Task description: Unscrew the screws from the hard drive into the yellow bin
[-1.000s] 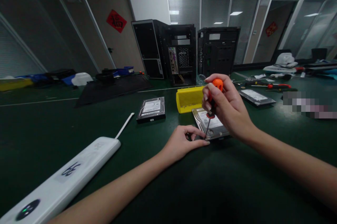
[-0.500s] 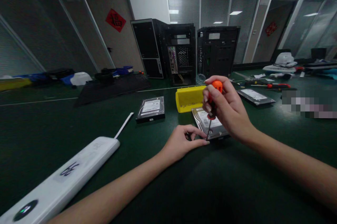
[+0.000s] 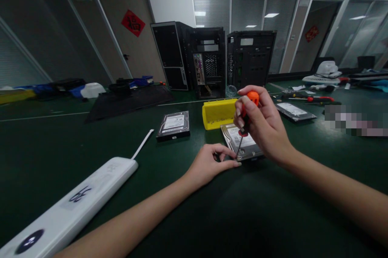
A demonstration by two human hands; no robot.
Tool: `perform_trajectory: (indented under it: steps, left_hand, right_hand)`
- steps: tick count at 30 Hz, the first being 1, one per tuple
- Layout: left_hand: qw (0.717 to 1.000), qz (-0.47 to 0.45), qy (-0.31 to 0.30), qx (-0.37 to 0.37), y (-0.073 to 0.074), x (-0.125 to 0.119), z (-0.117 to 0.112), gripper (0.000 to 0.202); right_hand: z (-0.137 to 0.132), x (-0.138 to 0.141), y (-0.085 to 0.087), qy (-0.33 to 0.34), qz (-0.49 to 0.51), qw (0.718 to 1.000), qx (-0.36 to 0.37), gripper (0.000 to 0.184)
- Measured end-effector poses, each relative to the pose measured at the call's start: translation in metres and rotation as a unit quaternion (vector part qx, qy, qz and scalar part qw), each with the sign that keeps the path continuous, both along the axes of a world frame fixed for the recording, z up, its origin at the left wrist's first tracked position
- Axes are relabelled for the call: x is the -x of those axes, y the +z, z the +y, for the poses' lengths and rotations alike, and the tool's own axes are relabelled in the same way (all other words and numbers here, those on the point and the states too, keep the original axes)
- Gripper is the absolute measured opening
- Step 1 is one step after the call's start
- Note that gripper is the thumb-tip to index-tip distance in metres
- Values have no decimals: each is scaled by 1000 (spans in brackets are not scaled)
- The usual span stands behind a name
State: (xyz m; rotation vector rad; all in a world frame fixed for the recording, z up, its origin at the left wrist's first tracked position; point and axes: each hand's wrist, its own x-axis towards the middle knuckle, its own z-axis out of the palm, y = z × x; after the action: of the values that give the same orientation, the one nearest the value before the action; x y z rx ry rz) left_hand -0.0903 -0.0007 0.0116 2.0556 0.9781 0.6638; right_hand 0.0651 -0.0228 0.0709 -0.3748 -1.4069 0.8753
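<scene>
My right hand (image 3: 263, 129) is wrapped round an orange-handled screwdriver (image 3: 246, 118), held nearly upright. Its thin tip rests on the near left corner of a silver hard drive (image 3: 242, 144) lying flat on the green table (image 3: 91, 145). My left hand (image 3: 209, 165) lies on the table at that same corner, thumb and forefinger pinched against the drive's edge. A small dark thing shows between those fingers, too small to name.
A second hard drive (image 3: 173, 125) lies to the left, a yellow bin (image 3: 216, 113) just behind, a third drive (image 3: 294, 111) at the right. A white power strip (image 3: 69, 205) runs along the near left. Two open computer cases (image 3: 212, 60) stand at the back. Tools (image 3: 315, 98) lie far right.
Almost nothing has moved. My right hand has shifted very slightly on the screwdriver handle; its tip stays on the drive's corner and my left hand holds still.
</scene>
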Motion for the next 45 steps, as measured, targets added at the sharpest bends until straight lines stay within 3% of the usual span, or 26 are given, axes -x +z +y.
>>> perform_trajectory:
  steps: [30, 45]
  left_hand:
    - [1000, 9, -10, -4, 0, 2, -1, 34]
    - [1000, 9, -4, -3, 2, 2, -3, 35]
  right_hand:
    - [-2, 4, 4, -13, -47, 999, 18, 21]
    - [0, 6, 3, 36, -28, 999, 24, 20]
